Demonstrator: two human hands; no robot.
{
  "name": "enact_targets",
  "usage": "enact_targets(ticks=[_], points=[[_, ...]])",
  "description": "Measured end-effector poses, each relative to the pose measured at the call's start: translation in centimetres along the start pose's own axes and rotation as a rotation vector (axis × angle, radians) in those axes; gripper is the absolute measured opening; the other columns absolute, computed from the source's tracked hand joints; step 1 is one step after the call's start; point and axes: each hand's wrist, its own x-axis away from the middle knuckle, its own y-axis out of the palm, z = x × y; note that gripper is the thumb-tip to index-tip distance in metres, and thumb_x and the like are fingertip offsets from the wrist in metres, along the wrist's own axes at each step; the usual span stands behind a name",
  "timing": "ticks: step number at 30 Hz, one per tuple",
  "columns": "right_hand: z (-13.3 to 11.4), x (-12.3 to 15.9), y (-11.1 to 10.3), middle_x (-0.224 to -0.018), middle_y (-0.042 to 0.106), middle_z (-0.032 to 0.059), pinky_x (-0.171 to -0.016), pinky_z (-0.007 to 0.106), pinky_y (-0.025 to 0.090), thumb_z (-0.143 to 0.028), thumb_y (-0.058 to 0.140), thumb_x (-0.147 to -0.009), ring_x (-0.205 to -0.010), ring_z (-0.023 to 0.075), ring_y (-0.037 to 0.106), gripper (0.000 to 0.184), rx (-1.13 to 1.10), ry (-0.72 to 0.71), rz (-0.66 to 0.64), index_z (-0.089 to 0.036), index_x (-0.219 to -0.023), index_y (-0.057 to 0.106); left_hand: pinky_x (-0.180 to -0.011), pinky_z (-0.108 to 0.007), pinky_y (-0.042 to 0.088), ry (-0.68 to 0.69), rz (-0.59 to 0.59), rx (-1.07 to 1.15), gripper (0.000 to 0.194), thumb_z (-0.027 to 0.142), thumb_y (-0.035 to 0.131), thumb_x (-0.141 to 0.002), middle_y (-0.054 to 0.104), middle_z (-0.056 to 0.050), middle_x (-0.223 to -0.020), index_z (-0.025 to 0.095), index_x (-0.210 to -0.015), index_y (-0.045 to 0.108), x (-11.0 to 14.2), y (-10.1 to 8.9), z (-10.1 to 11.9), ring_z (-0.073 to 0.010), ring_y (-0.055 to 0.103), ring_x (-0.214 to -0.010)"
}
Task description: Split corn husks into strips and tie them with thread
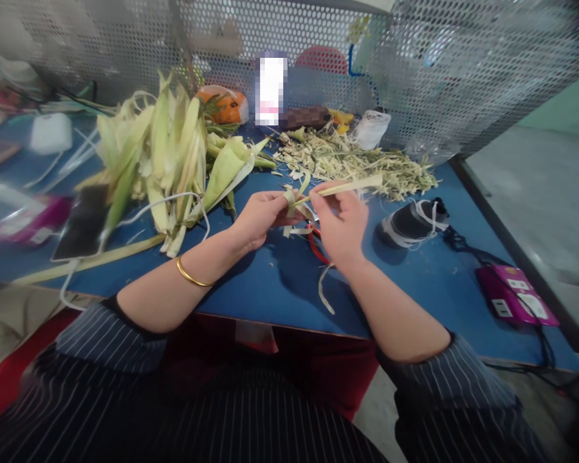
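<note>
Now the left hand [263,215] pinched a looped husk piece [290,197] above the surface [255,299] while the right hand [341,222] gripped a pale strip [361,184], the work seemingly unfinished, long husks [161,154] heaped nearby.

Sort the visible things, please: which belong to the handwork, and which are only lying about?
Probably belonging: pale strip in right hand; folded strips in left hand; corn husks; plant scraps; red-handled tool, partly hidden.

Probably lying about: phone; white cable; orange pack; purple pack at right.
</note>
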Motion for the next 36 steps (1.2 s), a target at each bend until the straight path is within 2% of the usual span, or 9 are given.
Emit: enact_targets(ticks=[3,6,11,18,21,24,28,31,36], points=[[0.8,-0.4,0.6,-0.073,0.064,0.0000,-0.065,0.030,0.049,-0.029,0.067,-0.080,-0.066,0.0141,0.059,0.009,-0.283,0.383,0.013,-0.020,-0.082,0.064,-0.069,-0.023,0.056,0.024,-0.015,-0.059,0.021,0.035,0.067,-0.089,0.073,-0.004,-0.074,0.014,-0.084,0.068,0.1,0.2,0.1,-0.0112,0.070,-0.065],[1.3,-0.5,1.3,-0.064,0.061,-0.0026,-0.054,0.025,0.043,-0.029,0.070,-0.074,-0.055,0.0095,0.052,0.012,-0.401,0.572,-0.002,-0.018,-0.076,0.065,-0.062,-0.023,0.056,0.019,0.040,-0.050,0.017,0.031,0.069,-0.087,0.073,-0.003,-0.071,0.015,-0.084,0.063,0.3,0.2,0.2,-0.0127,0.071,-0.063],[1.0,-0.4,1.6,-0.055,0.055,-0.0057,-0.043,0.023,0.036,-0.026,0.067,-0.073,-0.042,0.0072,0.046,0.009,-0.439,0.638,-0.017,-0.018,-0.075,0.063,-0.060,-0.020,0.054,-0.021,0.042,-0.048,0.014,0.027,0.067,-0.084,0.071,-0.004,-0.070,0.014,-0.079,0.068,0.4,0.0,0.3,-0.0113,0.070,-0.064],[1.3,-0.6,1.2,-0.055,0.054,-0.0063,-0.040,0.022,0.035,-0.030,0.067,-0.073,-0.041,0.0066,0.045,0.013,-0.452,0.603,0.013,-0.018,-0.074,0.061,-0.077,-0.028,0.058,0.027,-0.039,0.043,0.021,0.021,0.057,-0.073,0.075,-0.007,-0.081,0.011,-0.082,0.072,0.3,-0.2,0.5,-0.0156,0.072,-0.077],[1.2,-0.6,1.2,-0.054,0.053,-0.0063,-0.039,0.023,0.036,-0.028,0.067,-0.073,-0.040,0.0070,0.045,0.011,-0.458,0.618,0.024,-0.018,-0.074,0.061,-0.082,-0.027,0.057,0.083,-0.103,-0.032,0.020,0.018,0.065,-0.069,0.075,-0.006,-0.088,0.012,-0.086,0.074,0.3,-0.2,0.2,-0.0141,0.071,-0.080],[0.8,-0.5,1.2,-0.055,0.055,-0.0053,-0.039,0.022,0.038,-0.028,0.067,-0.076,-0.041,0.0070,0.048,0.012,-0.474,0.662,-0.009,-0.018,-0.074,0.060,-0.076,-0.026,0.057,0.163,-0.017,-0.121,0.025,0.021,0.077,-0.069,0.076,-0.005,-0.090,0.013,-0.092,0.076,0.2,-0.2,-0.2,-0.0117,0.068,-0.074],[0.0,-0.1,1.3,-0.069,0.064,-0.0012,-0.043,0.024,0.047,-0.030,0.062,-0.083,-0.046,0.0103,0.059,0.012,-0.510,0.773,-0.111,-0.019,-0.082,0.058,-0.063,-0.023,0.054,0.208,0.179,-0.147,0.022,0.022,0.076,-0.075,0.075,-0.004,-0.084,0.014,-0.096,0.075,0.0,-0.4,0.1,-0.0110,0.067,-0.069],[-0.3,0.3,1.3,-0.075,0.069,0.0000,-0.047,0.027,0.051,-0.026,0.056,-0.086,-0.051,0.0138,0.064,0.008,-0.459,0.682,-0.231,-0.022,-0.093,0.056,-0.054,-0.021,0.048,0.224,0.261,-0.175,0.021,0.019,0.074,-0.076,0.073,-0.001,-0.074,0.014,-0.096,0.076,-0.2,-0.7,0.8,-0.0105,0.064,-0.061],[-0.1,0.1,0.4,-0.100,0.074,0.0022,-0.076,0.034,0.059,-0.012,0.048,-0.086,-0.082,0.0164,0.072,0.036,-0.263,0.182,-0.420,-0.025,-0.115,0.064,-0.047,-0.019,0.043,0.249,0.278,-0.212,0.021,0.012,0.070,-0.074,0.069,0.001,-0.067,0.013,-0.094,0.076,-0.1,-0.8,1.1,-0.0091,0.060,-0.054]])
